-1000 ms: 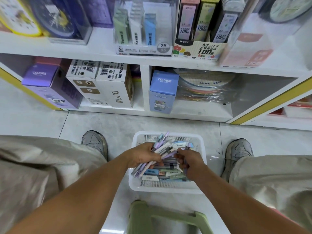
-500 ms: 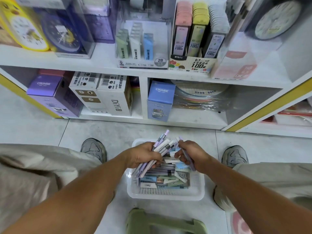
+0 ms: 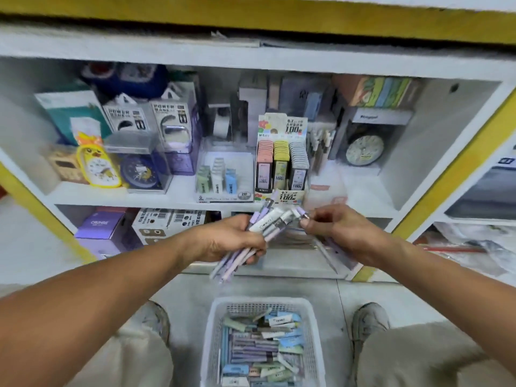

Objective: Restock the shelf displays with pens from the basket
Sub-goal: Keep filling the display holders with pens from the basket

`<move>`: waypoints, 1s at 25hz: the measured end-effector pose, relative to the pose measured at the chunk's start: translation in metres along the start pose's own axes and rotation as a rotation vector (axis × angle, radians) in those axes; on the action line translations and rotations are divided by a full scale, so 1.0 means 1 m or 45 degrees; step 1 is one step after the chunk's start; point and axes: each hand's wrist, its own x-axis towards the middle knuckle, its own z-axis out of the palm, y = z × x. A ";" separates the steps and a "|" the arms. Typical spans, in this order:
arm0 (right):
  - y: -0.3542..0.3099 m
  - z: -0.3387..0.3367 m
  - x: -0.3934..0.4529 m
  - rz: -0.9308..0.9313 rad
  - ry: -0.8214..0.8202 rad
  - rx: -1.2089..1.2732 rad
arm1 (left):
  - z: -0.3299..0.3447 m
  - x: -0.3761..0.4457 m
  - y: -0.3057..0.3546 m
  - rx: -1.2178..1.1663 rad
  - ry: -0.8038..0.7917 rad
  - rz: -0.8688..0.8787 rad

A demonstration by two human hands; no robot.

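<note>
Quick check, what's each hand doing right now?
Left hand: grips a bundle of purple pens.
Right hand: pinches the top end of one pen.

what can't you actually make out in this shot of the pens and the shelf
Head view only:
- Pen count in the left hand: the bundle of pens overlaps and is motion-blurred.
- What the right hand pinches: too small, blurred.
- Basket front edge: cut off by the frame bottom.
- Lower shelf contents: hidden behind both hands.

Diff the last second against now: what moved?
Both hands rose out of the basket toward the shelf. The left hand still grips the pen bundle; the right hand, earlier digging among the pens, now pinches one purple pen. Basket unmoved.
</note>
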 end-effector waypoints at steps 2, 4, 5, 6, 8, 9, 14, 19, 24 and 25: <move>-0.034 -0.019 0.001 -0.126 0.098 0.065 | 0.006 -0.005 0.041 -0.055 0.094 0.073; -0.059 -0.036 0.006 -0.257 0.207 0.073 | 0.011 -0.007 0.077 -0.134 0.195 0.133; -0.068 -0.043 0.009 -0.307 0.256 0.075 | 0.012 -0.007 0.092 -0.165 0.234 0.156; -0.074 -0.049 0.012 -0.345 0.284 0.086 | 0.013 -0.006 0.105 -0.189 0.263 0.172; -0.080 -0.059 0.019 -0.384 0.304 0.128 | 0.010 -0.003 0.126 -0.221 0.304 0.178; -0.081 -0.064 0.022 -0.386 0.312 0.148 | 0.007 -0.001 0.135 -0.231 0.321 0.176; -0.103 -0.090 0.043 -0.444 0.495 0.077 | -0.010 0.017 0.160 -0.293 0.389 0.180; -0.114 -0.115 0.057 -0.561 0.822 -0.362 | -0.021 0.030 0.164 -0.262 0.436 0.204; -0.103 -0.113 0.068 -0.617 0.791 -0.719 | -0.018 0.040 0.167 -0.299 0.473 0.202; -0.101 -0.114 0.070 -0.620 0.776 -0.719 | -0.018 0.042 0.166 -0.294 0.465 0.206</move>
